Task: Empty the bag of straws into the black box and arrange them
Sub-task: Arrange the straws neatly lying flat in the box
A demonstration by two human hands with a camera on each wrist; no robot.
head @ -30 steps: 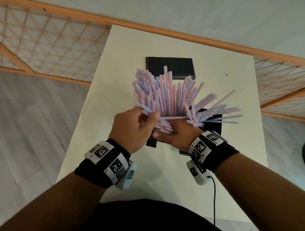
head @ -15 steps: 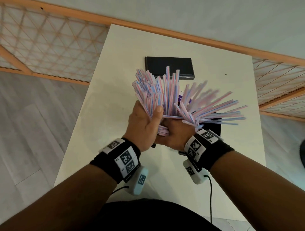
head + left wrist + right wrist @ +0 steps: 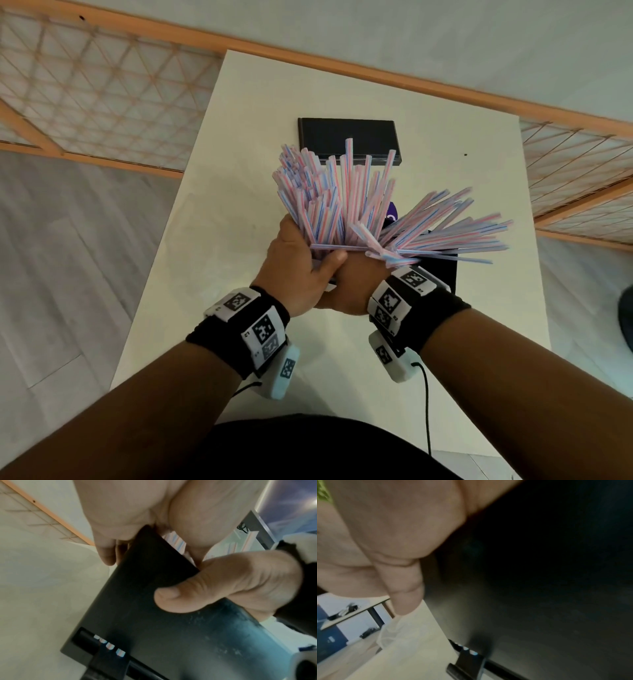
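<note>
**While both hands grip, the straws fan out**

While the left hand [image 3: 294,274] and right hand [image 3: 356,284] curl around the straws [image 3: 349,209], the bundle stands over the box [image 3: 442,274] on the table [image 3: 239,205]; the lid [image 3: 346,137] lies farther back.

A plain indoor room, likely an office or recording space. A white worktop [image 3: 239,212] stands on grey wood-plank flooring [image 3: 68,257], beside wood-framed lattice screens [image 3: 102,85] and a pale wall [image 3: 411,41]; another table [image 3: 342,616] shows against blue panelling.
</note>
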